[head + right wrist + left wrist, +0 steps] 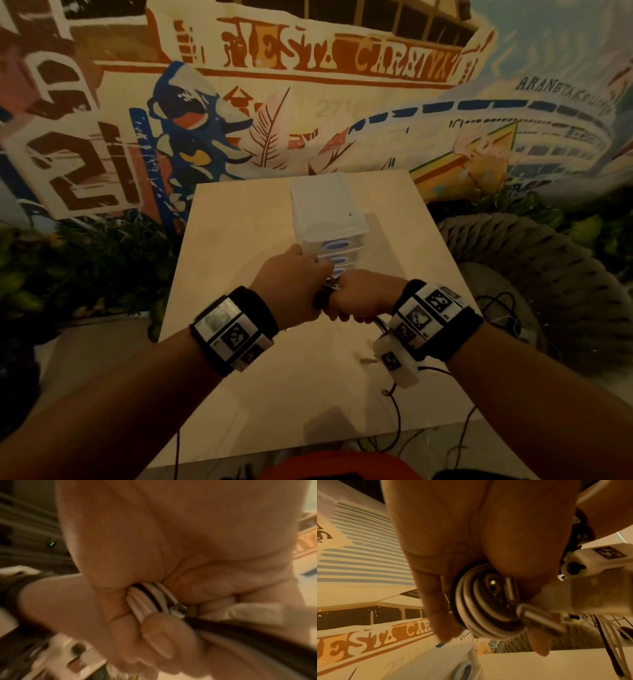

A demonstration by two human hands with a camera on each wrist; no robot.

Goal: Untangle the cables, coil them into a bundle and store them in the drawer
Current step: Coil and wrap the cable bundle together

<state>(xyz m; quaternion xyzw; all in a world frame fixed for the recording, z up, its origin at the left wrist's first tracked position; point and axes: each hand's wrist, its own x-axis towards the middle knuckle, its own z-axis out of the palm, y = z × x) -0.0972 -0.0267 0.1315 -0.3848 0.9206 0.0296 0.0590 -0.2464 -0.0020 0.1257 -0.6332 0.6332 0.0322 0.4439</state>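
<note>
A coil of white and black cables [479, 601] is held between both hands just in front of the drawer unit [325, 205]. My left hand [294, 284] curls its fingers round the coil's left side. My right hand [363, 294] grips the white strands [147, 600] in a fist. A metal plug [539, 620] sticks out of the coil, and a black cable [240, 628] runs off to the right. The small translucent drawer unit has blue oval handles [337, 245], and its drawers look pushed in. In the head view the hands hide most of the bundle.
The unit stands on a light wooden table [239, 240] against a painted mural wall. A woven rope seat [531, 260] with loose black wires [503, 308] lies to the right. Plants [85, 260] fill the left. A thin wire [397, 421] hangs by the table's front edge.
</note>
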